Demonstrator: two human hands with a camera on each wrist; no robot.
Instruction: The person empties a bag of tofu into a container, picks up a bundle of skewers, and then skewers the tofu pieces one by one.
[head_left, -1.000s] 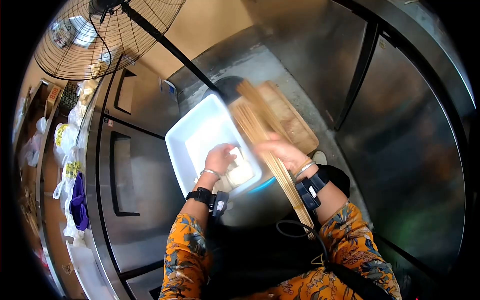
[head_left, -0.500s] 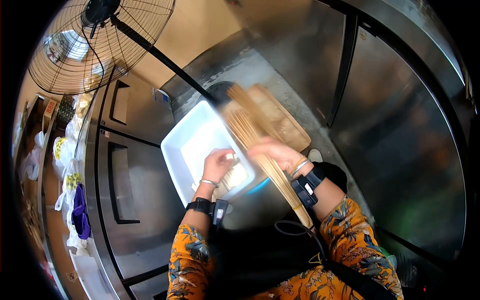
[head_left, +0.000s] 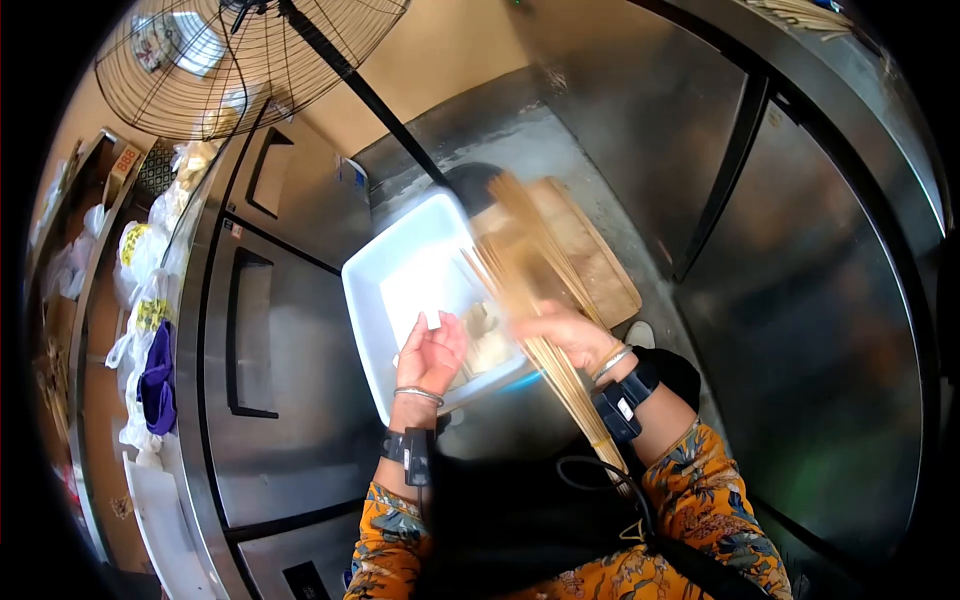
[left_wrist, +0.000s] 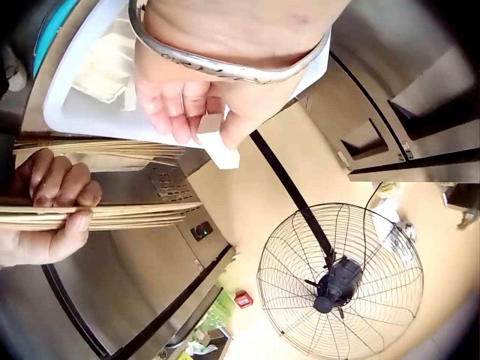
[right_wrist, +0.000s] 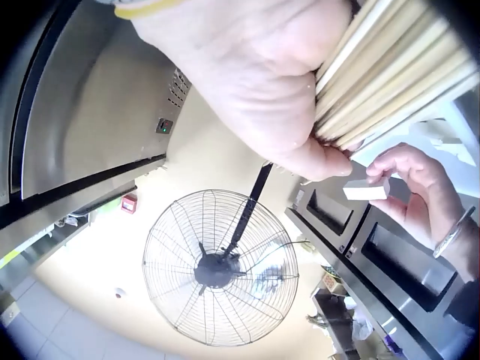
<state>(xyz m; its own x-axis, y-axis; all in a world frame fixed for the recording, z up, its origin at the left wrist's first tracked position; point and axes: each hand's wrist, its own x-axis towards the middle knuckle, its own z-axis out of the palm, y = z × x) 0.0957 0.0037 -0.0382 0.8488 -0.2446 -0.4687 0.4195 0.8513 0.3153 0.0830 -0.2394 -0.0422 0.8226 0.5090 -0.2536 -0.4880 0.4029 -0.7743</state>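
My left hand [head_left: 433, 356] is over the white tub [head_left: 366, 290], palm turned up, and pinches a small white block [left_wrist: 219, 142] between thumb and fingers. Pale blocks [head_left: 487, 340] lie in the tub's near right part. Beside the tub's right edge my right hand [head_left: 570, 335] grips long thin wooden sticks [head_left: 572, 388]; their far ends are blurred in the head view. In the left wrist view one group of sticks [left_wrist: 112, 217] lies under the right thumb and another [left_wrist: 97, 148] lies on the far side of the curled fingers.
A wooden board [head_left: 590, 262] lies beyond the sticks. The black stand fan [head_left: 330, 50] rises behind the tub. Steel cabinets [head_left: 300, 350] stand left and right [head_left: 800, 300]. Plastic bags and a purple cloth [head_left: 157, 380] hang at the far left.
My left hand has drawn back from the blocks and turned palm up, with a white block pinched. The right hand keeps its grip on the sticks. The head view has shifted slightly.
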